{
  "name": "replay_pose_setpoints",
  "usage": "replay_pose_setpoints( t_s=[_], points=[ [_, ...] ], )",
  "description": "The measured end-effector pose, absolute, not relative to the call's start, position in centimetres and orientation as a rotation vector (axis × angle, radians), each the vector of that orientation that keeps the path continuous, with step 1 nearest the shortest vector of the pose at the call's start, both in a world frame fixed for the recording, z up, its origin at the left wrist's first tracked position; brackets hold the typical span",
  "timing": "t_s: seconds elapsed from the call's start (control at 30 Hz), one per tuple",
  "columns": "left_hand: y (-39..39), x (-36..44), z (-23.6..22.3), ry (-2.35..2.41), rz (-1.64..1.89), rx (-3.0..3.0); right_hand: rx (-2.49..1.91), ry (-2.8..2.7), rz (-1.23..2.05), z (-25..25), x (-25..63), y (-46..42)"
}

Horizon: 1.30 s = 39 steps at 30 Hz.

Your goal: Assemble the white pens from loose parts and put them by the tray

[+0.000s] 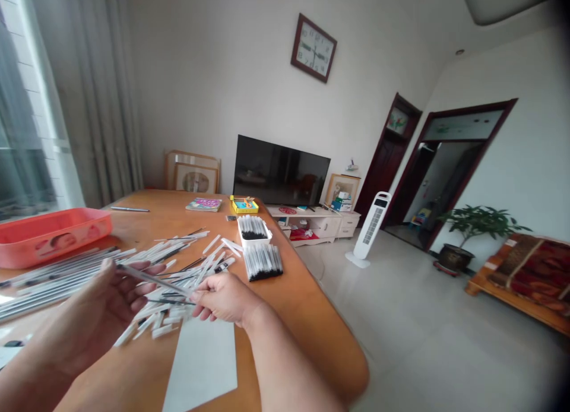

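Observation:
My left hand (95, 305) and my right hand (225, 298) both hold a slim clear pen (154, 280) across the space between them. The right fingertips pinch its near end, while its other end lies among the left fingers. Beneath and behind my hands lies a loose heap of white-capped pens and pen parts (173, 281). A bundle of black-tipped pens (262, 262) lies beyond my right hand. Near it stands a white box (253, 235) packed with more black-tipped pens.
A red plastic tray (51, 237) sits at the left of the wooden table (285, 317), with a white sheet (200, 364) near its front edge. A book (203, 205), a yellow box (244, 206) and a lone pen (130, 209) lie farther back. The rounded table edge meets a tiled floor.

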<state>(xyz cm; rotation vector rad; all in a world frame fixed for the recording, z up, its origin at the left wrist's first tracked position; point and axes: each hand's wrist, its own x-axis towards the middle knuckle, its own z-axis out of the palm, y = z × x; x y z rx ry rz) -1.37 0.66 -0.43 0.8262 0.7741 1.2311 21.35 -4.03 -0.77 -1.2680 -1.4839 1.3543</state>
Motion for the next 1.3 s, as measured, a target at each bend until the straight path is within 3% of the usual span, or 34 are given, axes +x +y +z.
replay_pose_setpoints(
  t_s=[0.7, 0.97, 1.3],
  points=[
    [-1.2, -0.9, 0.3, 0.592, 1.22, 0.63, -1.254, -1.491, 1.384, -1.7, 21.2, -4.3],
    [-0.4, -1.7, 0.0, 0.553, 1.257, 0.568, -1.087, -1.339, 1.572, -1.0, 21.9, -4.2],
    [-0.5, -1.6, -0.1, 0.537, 1.213, 0.635, -1.116, -1.307, 1.468, -1.2, 22.0, -4.0]
  ],
)
